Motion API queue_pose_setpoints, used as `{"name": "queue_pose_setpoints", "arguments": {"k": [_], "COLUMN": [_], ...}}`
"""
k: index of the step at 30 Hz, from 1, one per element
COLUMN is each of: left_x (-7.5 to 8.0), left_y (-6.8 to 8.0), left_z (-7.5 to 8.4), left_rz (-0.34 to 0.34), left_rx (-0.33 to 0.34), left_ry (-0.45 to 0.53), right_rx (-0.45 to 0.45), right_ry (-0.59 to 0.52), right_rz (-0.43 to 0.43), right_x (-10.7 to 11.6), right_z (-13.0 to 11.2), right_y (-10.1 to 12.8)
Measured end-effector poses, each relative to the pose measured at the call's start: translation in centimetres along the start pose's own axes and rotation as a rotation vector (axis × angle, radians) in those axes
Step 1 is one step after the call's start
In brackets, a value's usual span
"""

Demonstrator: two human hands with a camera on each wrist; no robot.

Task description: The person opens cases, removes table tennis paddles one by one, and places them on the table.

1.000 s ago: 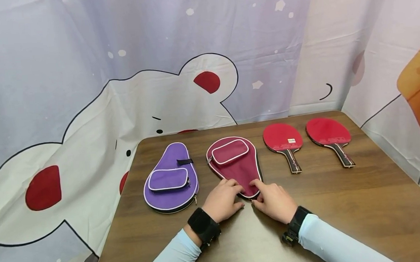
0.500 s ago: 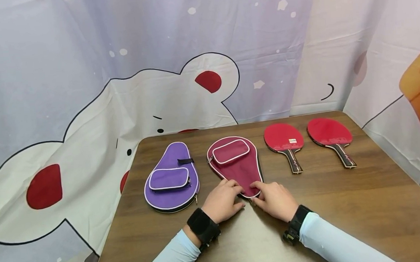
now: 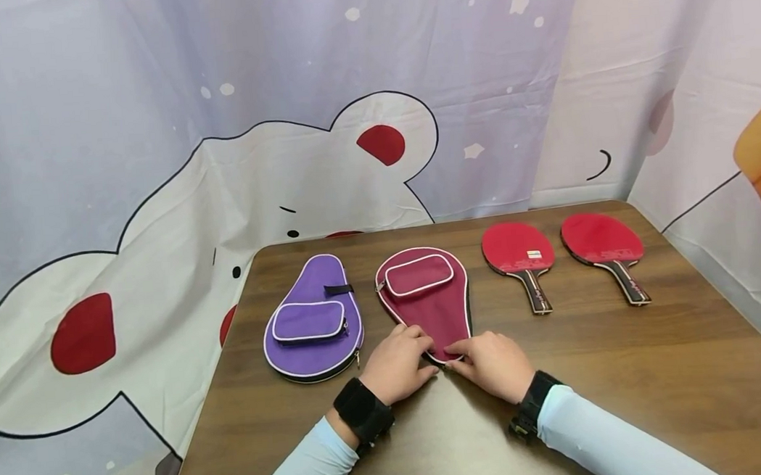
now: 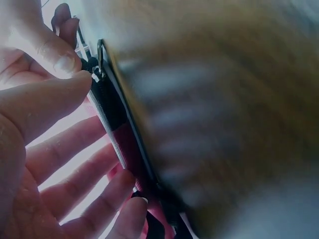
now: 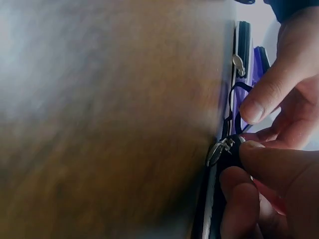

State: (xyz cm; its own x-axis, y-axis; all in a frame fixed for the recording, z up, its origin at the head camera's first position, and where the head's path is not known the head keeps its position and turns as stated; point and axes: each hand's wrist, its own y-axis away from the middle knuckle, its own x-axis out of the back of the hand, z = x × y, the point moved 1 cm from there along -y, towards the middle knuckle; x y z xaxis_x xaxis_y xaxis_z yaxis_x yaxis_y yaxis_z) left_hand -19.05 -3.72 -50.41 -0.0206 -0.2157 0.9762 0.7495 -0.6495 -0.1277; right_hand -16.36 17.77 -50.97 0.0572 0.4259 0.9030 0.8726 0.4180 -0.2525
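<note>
A dark red table tennis bat case [image 3: 434, 310] with white piping lies flat on the table, its narrow end towards me. My left hand [image 3: 393, 366] holds the left side of that end, fingers along the edge and thumb near the tip. At the tip's right, my right hand [image 3: 493, 365] pinches the case between thumb and index finger, right by the zip. Close to both thumbs, the metal zip pull [image 5: 215, 153] shows in the right wrist view. A black cord loop [image 5: 233, 97] appears beside the left thumb. The fingers partly cover the narrow end.
Left of the hands lies a purple bat case [image 3: 314, 321], its wide end nearer me. Two red table tennis bats, a nearer-centre bat [image 3: 517, 247] and a far-right bat [image 3: 603, 238], lie at the back right. A printed curtain [image 3: 325, 183] hangs behind the wooden table [image 3: 624, 375].
My right hand has shifted slightly left around the tip of the red case, and the tip has moved a little left. The left hand has hardly moved. Bats and purple case stay put.
</note>
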Motion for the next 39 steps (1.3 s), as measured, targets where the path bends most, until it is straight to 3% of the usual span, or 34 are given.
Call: {"name": "queue_pose_setpoints", "arguments": {"k": [12, 16, 19, 23, 26, 30, 34, 39], "left_x": [0.5, 1.2, 2.7, 5.8, 7.6, 8.7, 8.5, 7.6], "left_y": [0.8, 1.0, 1.4, 2.5, 4.0, 5.7, 6.5, 6.9], "left_z": [-0.5, -1.4, -3.4, -8.1, -11.9, -15.4, -17.2, -18.3], "left_rz": [-0.010, 0.045, 0.135, 0.230, 0.210, 0.073, -0.028, -0.058], "left_rx": [0.002, -0.044, -0.104, -0.131, -0.036, 0.136, 0.212, 0.267], "left_ry": [-0.007, 0.056, 0.116, 0.119, 0.075, 0.040, 0.045, 0.080], "right_rx": [0.057, 0.060, 0.046, 0.018, 0.016, 0.021, 0.015, 0.010], "right_ry": [0.004, 0.005, -0.016, -0.065, -0.082, -0.088, -0.098, -0.110], "right_rz": [-0.037, -0.027, -0.029, -0.025, 0.003, 0.039, 0.041, 0.044], "right_x": [-0.6, -0.6, -0.5, -0.2, 0.1, 0.6, 0.8, 0.8], "right_z": [-1.3, -1.4, -1.3, -1.2, -1.2, -1.2, -1.3, -1.4], "right_y": [-0.1, -0.1, 0.0, 0.0, -0.1, -0.2, -0.2, 0.0]}}
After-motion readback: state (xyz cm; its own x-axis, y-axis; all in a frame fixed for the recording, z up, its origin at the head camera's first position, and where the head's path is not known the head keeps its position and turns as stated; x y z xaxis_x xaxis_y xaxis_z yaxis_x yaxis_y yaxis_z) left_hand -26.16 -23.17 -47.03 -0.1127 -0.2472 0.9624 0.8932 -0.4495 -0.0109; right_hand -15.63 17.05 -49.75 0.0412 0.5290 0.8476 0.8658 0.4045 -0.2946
